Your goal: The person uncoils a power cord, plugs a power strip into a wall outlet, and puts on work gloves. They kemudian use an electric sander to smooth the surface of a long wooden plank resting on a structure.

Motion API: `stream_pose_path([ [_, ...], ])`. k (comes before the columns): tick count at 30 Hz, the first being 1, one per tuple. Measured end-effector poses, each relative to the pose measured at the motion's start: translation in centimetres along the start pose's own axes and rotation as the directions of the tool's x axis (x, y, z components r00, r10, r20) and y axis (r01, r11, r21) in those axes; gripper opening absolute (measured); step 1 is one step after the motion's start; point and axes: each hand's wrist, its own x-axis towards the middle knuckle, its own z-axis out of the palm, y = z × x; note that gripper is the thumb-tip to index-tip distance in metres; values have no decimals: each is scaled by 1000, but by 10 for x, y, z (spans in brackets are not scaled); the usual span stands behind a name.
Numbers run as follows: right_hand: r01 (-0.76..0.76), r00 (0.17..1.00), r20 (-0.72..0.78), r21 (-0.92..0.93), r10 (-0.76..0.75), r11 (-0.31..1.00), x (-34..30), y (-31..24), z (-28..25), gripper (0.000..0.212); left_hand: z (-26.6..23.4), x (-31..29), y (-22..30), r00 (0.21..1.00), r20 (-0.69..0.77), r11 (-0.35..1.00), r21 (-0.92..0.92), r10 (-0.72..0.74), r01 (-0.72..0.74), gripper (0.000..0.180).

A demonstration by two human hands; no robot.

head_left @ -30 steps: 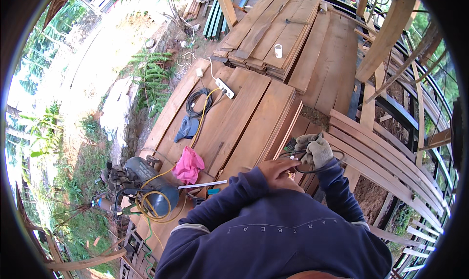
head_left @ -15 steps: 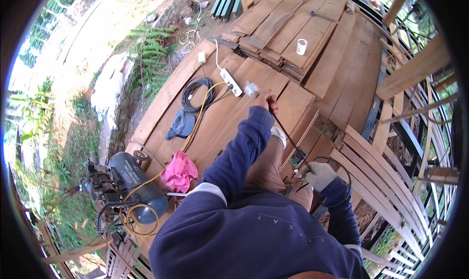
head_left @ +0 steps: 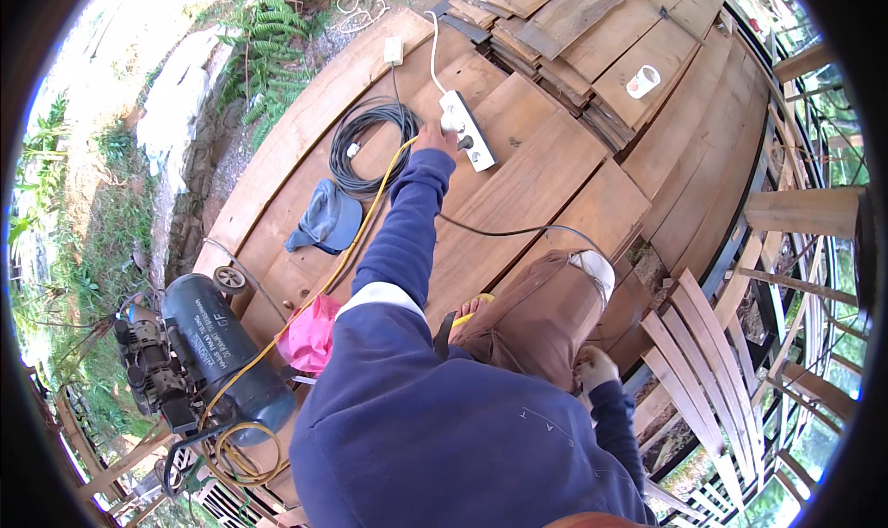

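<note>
My left hand [head_left: 435, 141] is at the near side of a white power strip [head_left: 476, 135], its fingers closed round a pale plug [head_left: 452, 117] that they partly hide. Close to the fingertips, a dark plug [head_left: 465, 143] sits in the strip. A black cable [head_left: 504, 233] runs from under my left forearm across the boards to my knee. Beside that knee, low on the right, is my right hand [head_left: 593, 365] in a pale glove. My leg and sleeve cover part of it, and its fingers are not clear.
A coiled grey cable [head_left: 344, 163], a blue cap [head_left: 328, 215] and a pink bag [head_left: 310, 338] lie on the wooden boards [head_left: 518, 177]. A yellow cord [head_left: 305, 317] crosses them past an air compressor [head_left: 217, 343]. A white cup [head_left: 643, 81] stands on stacked planks [head_left: 638, 29]. Wooden slats [head_left: 712, 371] fan out at right.
My left hand has moved left from over the boards to the power strip with the pale plug. My right hand has dropped back beside my knee, and the view has shifted.
</note>
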Motion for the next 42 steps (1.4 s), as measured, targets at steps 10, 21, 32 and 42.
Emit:
stream_pose_path([
  [10, -232, 947, -104, 429, 303, 873, -67, 63, 4, 35, 92, -26, -53, 833, 517, 966, 247, -195, 73, 41],
  [21, -507, 801, -87, 428, 592, 748, -175, 94, 30, 44, 137, 8, -74, 759, 576, 941, 308, -304, 143, 50],
  [32, -527, 797, -21, 465, 603, 712, -185, 129, 40, 42, 157, 20, -66, 700, 601, 919, 183, -386, 350, 59],
  [42, -502, 816, -85, 387, 572, 774, -181, 94, 30, 38, 163, 21, -35, 779, 409, 879, 269, -475, 395, 55],
])
